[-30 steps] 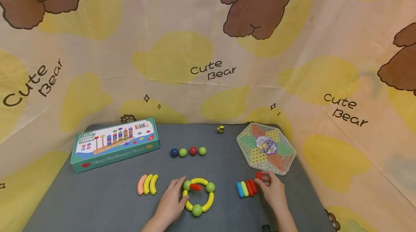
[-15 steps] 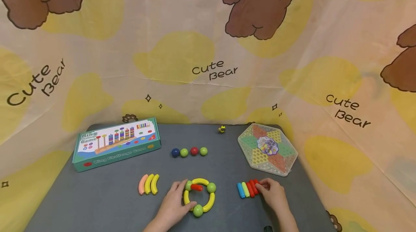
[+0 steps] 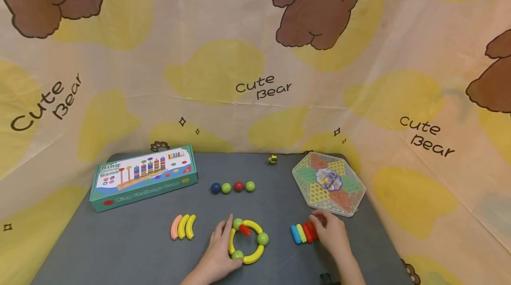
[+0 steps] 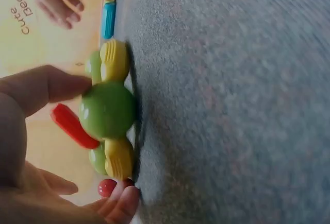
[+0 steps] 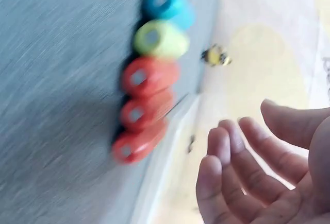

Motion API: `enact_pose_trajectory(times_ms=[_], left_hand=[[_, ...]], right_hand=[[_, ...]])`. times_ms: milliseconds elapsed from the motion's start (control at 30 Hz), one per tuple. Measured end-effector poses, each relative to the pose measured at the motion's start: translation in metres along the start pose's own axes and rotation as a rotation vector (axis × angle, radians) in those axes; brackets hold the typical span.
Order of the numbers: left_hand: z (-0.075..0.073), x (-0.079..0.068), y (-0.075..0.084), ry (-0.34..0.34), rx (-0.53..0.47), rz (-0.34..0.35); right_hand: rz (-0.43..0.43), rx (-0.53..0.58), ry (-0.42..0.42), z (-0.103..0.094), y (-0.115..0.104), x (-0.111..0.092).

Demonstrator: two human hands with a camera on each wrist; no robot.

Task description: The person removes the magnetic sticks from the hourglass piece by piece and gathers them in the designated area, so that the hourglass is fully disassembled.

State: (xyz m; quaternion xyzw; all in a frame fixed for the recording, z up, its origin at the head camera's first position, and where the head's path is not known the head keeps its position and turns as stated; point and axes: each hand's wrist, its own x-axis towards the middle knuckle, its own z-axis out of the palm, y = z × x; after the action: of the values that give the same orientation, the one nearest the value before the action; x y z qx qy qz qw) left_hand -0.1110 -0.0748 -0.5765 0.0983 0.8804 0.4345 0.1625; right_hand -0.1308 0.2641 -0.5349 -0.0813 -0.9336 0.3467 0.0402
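A ring of curved yellow sticks and green balls point(image 3: 262, 238) lies on the table, with a red stick point(image 3: 245, 230) leaning up from its far ball. My left hand point(image 3: 218, 249) holds the ring's left side, thumb on the near green ball point(image 4: 107, 109) and fingers along the outer side. My right hand point(image 3: 330, 231) hovers by a row of short straight sticks: one blue point(image 3: 296, 234), one light green point(image 3: 301, 233) and three red point(image 5: 149, 75). Nothing is between its loosely bent fingers, which stand apart from the row in the right wrist view.
A pink and two yellow curved sticks point(image 3: 181, 227) lie at the left. Behind the ring is a row of balls point(image 3: 238, 186). A green game box point(image 3: 145, 178) stands back left, a hexagonal board point(image 3: 329, 183) back right. A small bee figure point(image 3: 273, 159) sits at the far edge.
My right hand has set its red stick into the row and let go, lifting slightly. The ring has turned a little clockwise under my left hand, whose thumb has come onto the near ball.
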Motion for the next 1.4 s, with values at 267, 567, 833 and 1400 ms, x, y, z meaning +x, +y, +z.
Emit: enact_pose_trajectory(times_ms=[267,567,833,1400], left_hand=[[-0.002,0.003,0.002,0.064,0.002,-0.076],[-0.005,0.002,0.003,0.095,-0.037,-0.012],[-0.007,0.001,0.005,0.189,0.067,-0.121],[-0.002,0.005,-0.001,0.162,-0.005,-0.108]], right_hand=[[-0.172,0.118,-0.057,0.021,-0.040,-0.004],[-0.406,0.143,-0.219,0.061,-0.073,-0.007],[-0.472,0.086,-0.405,0.097,-0.082,-0.012],[-0.430,0.233,-0.356,0.096,-0.075,-0.020]])
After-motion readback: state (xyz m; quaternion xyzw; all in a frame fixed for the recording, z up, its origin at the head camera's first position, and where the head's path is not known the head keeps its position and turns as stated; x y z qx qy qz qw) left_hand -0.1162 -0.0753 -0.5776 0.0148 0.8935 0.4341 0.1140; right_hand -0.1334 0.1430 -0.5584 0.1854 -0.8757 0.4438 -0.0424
